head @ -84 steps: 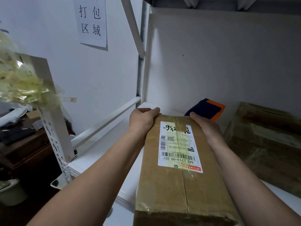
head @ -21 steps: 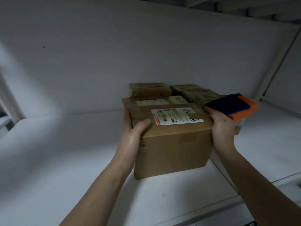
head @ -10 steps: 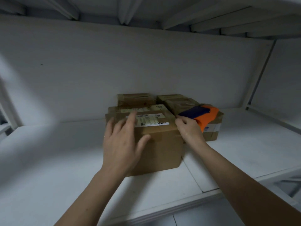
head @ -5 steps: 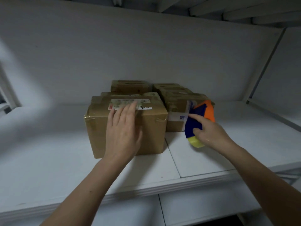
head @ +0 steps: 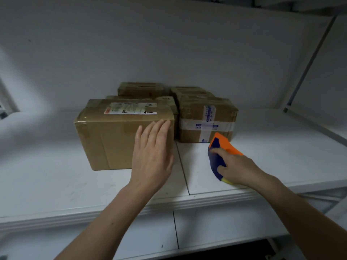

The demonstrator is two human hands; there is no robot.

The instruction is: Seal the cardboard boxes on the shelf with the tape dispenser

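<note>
your L hand (head: 152, 156) flat, fingers straight, at mid-frame box (head: 112, 136); R hand (head: 238, 166) clamped round dispenser (head: 217, 154), right of center

The near box (head: 112, 139) is dull brown cardboard with shiny clear tape (head: 82, 126) and a paper label (head: 130, 111). The right box (head: 195, 111) has smooth white tape (head: 206, 126). The tape dispenser (head: 216, 158) looks like smooth plastic. The shelf (head: 56, 175) is smooth, dull white.
</note>
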